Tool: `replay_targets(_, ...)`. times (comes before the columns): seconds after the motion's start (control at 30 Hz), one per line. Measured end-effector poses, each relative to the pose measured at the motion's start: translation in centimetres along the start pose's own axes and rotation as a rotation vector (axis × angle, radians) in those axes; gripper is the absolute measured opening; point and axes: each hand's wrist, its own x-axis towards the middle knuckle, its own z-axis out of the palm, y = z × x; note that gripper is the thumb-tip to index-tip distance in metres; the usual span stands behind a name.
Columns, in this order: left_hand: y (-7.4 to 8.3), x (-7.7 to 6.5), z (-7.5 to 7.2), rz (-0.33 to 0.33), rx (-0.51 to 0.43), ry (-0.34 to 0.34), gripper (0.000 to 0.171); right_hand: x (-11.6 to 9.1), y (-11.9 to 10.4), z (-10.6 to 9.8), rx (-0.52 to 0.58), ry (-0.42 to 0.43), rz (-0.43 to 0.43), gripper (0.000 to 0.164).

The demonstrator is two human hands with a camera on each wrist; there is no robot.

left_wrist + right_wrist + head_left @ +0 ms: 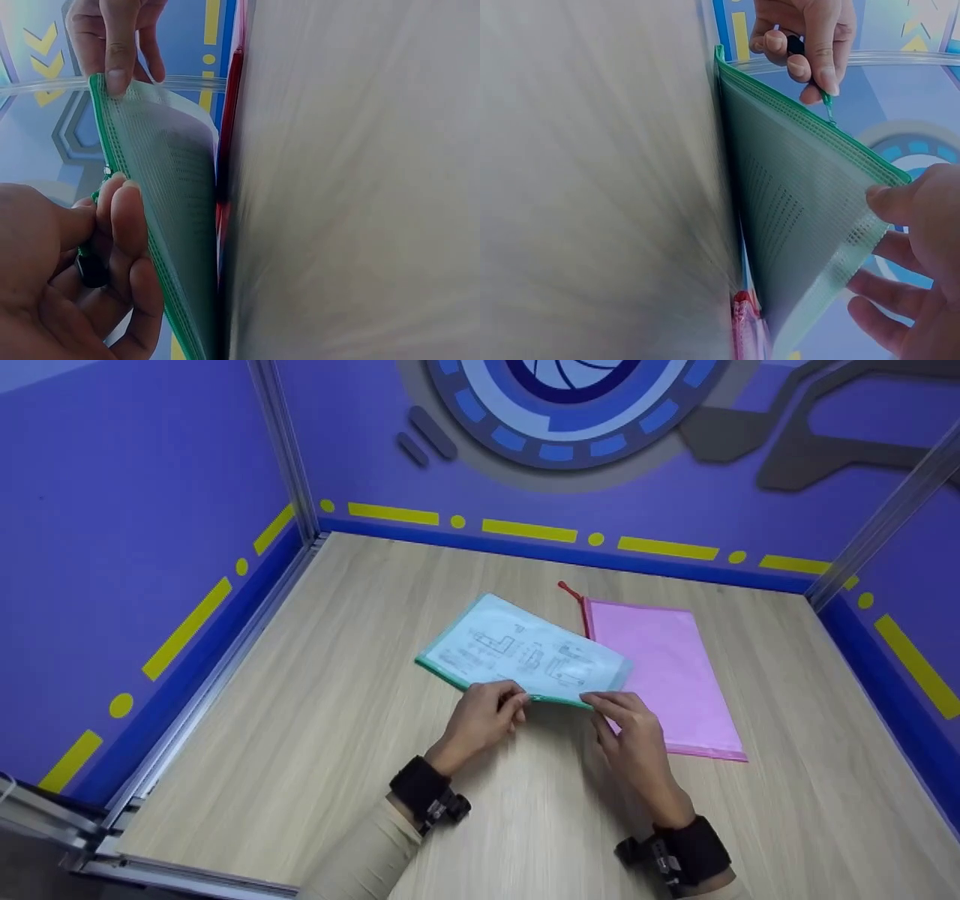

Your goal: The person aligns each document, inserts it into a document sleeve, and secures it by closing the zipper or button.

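Observation:
A green-edged mesh zip pouch (480,660) with a sheet of line drawings inside is tilted up, its zipper edge raised toward me. My left hand (484,716) pinches the green zipper pull cord (826,101); its black end piece (91,270) lies within the curled fingers. At the right end of that edge, my right hand (634,735) pinches the pouch's corner between thumb and fingers. The zipper slider (108,171) sits on the green edge between both hands. How far the zipper is drawn cannot be told.
A pink zip pouch (690,682) lies flat on the wooden table (315,720), partly under the green one, with a red pull cord (571,591) at its upper left corner. Blue-purple panels (165,510) and metal posts (289,450) border the table.

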Motion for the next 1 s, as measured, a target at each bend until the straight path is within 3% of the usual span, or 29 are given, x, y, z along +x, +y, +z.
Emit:
replay_targets(0.33, -0.4, 0.2, -0.1, -0.02, -0.006, 0.001, 0.024, 0.0, 0.4, -0.3, 0.004, -0.028, 0.052, 0.035)
replay_targets(0.57, -0.8, 0.3, -0.4, -0.019, 0.014, 0.021, 0.024, 0.2, 1.4, -0.9, -0.013, 0.0, 0.076, 0.031)
replay_targets(1.0, -1.2, 0.4, -0.6, -0.03, -0.008, 0.018, 0.024, 0.1, 2.1, -1.0, 0.001, 0.005, 0.037, 0.029)
